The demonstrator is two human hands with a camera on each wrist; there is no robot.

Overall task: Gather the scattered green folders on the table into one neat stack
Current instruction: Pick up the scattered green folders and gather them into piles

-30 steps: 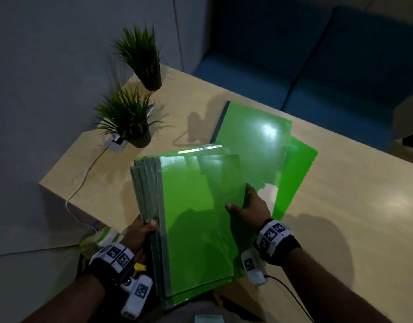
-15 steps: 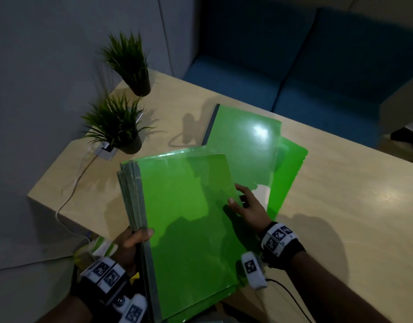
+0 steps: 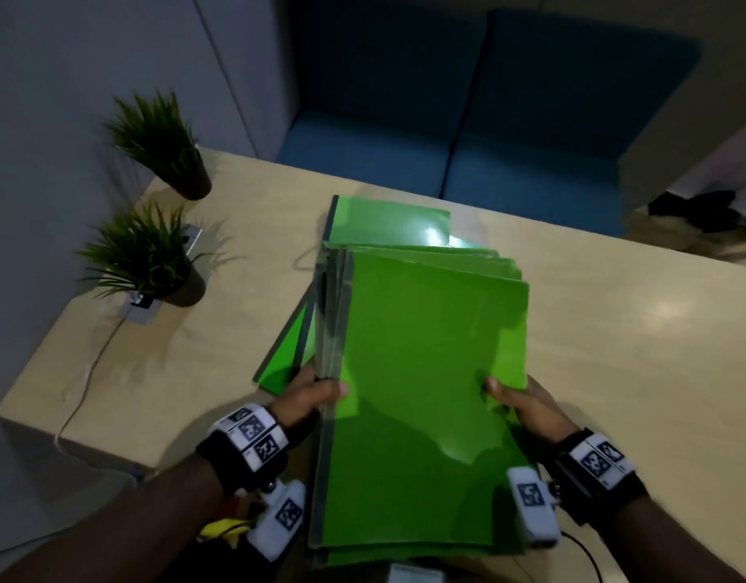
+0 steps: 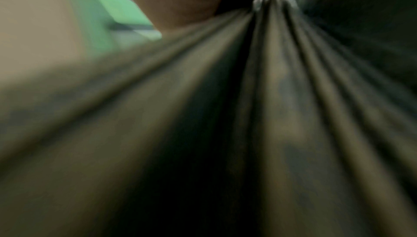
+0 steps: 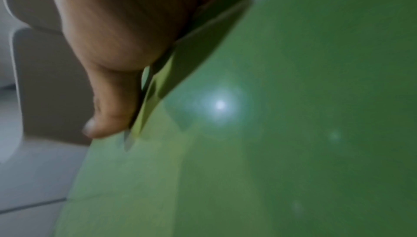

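Note:
I hold a thick bundle of green folders [image 3: 430,355] over the middle of the table. My left hand [image 3: 316,393] grips its spine side, thumb on top. My right hand [image 3: 514,397] grips the right edge, thumb on the top cover. Under the bundle lie two more green folders: one [image 3: 388,223] sticks out at the far end, another [image 3: 285,357] shows at the left. The left wrist view is blurred and shows the grey folder spines [image 4: 270,62] fanned out. The right wrist view shows my thumb [image 5: 112,98] on a green cover [image 5: 293,116].
Two potted plants [image 3: 161,140] [image 3: 148,254] stand at the wooden table's [image 3: 615,351] left end, beside a socket box [image 3: 142,307] with a white cable. A blue sofa [image 3: 447,119] runs along the far side.
The bundle has swung right, from the table's left part to above the two lying folders. My right hand shifted from the bundle's middle to its right edge and now grips it.

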